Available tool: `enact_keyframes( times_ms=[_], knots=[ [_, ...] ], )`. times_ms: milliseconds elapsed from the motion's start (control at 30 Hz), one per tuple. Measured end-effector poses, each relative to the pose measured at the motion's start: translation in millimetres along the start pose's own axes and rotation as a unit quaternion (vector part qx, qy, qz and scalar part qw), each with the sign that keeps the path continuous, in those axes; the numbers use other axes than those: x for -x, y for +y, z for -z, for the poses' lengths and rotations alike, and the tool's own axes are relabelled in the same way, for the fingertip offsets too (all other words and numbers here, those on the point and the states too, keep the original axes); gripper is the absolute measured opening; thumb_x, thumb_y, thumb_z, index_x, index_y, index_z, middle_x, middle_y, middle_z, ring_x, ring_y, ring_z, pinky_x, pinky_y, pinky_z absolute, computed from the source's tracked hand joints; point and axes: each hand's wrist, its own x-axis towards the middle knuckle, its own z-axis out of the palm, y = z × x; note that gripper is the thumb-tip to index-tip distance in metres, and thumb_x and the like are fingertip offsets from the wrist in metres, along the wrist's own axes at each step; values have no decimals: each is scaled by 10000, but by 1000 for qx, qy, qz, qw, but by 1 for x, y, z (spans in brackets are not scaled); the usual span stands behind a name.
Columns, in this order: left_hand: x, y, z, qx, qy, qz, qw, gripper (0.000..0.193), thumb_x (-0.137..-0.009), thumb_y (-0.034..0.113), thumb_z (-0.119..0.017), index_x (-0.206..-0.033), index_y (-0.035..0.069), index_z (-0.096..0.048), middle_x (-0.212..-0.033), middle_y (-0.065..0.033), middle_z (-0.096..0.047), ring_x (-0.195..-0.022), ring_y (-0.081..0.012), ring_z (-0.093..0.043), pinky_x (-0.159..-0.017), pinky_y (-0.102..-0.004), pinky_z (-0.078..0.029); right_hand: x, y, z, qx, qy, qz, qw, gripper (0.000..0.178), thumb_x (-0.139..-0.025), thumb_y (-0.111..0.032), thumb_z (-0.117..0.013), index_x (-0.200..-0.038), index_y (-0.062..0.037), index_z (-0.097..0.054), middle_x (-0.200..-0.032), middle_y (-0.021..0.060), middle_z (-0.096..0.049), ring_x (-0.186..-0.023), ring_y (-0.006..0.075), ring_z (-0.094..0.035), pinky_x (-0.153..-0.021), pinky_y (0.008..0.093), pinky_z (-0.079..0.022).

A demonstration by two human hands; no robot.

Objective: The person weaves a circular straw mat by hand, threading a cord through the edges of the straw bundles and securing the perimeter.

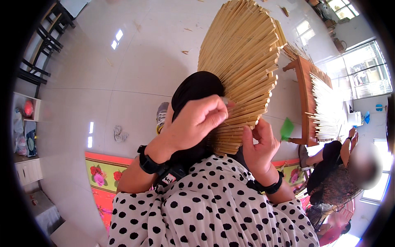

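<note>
A mat of pale straw-coloured reed sticks (240, 53), bound side by side, lies across my lap and fans out away from me. My left hand (201, 119) is closed in a pinch above the mat's near part. A fine strand seems to show by its fingertips, but what they hold is too small to make out. At the mat's near right edge, my right hand (261, 146) grips the stick ends between thumb and fingers. My black-clad knee (199, 88) is under the mat's left side.
A wooden bench (304, 99) to the right carries many loose sticks (325, 107). Beside it sits another person (331, 173). A green piece (286, 129) is near the bench. Black chairs (45, 41) and a shelf (26, 127) line the left. A floral mat (103, 173) covers floor near me.
</note>
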Motion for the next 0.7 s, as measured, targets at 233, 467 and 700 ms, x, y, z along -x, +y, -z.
enact_keyframes(
  times_ms=[233,467,700],
  knots=[
    [4,40,26,57,121,-121,984,101,-954,65,-517,-925,-18,-565,-831,-120,-639,-686,-119,-601,-632,-233,-512,10,8,5,30,-1,-35,999,290,-816,-47,-705,-1055,47,-571,-774,81,-655,-656,101,-640,-636,225,-514],
    [11,70,49,74,201,-240,947,168,-974,107,-475,-990,-42,-551,-669,-14,-478,-507,-61,-412,-427,-197,-322,11,4,5,24,7,-41,999,305,-813,-35,-697,-1076,53,-571,-777,97,-647,-641,90,-618,-617,225,-502],
    [55,98,77,191,326,-372,848,204,-958,76,-450,-1048,-78,-549,-636,10,-367,-481,-50,-286,-524,-213,-268,16,12,2,30,29,-38,998,295,-807,-34,-697,-1073,27,-586,-684,65,-611,-600,82,-595,-600,227,-495]
  ],
)
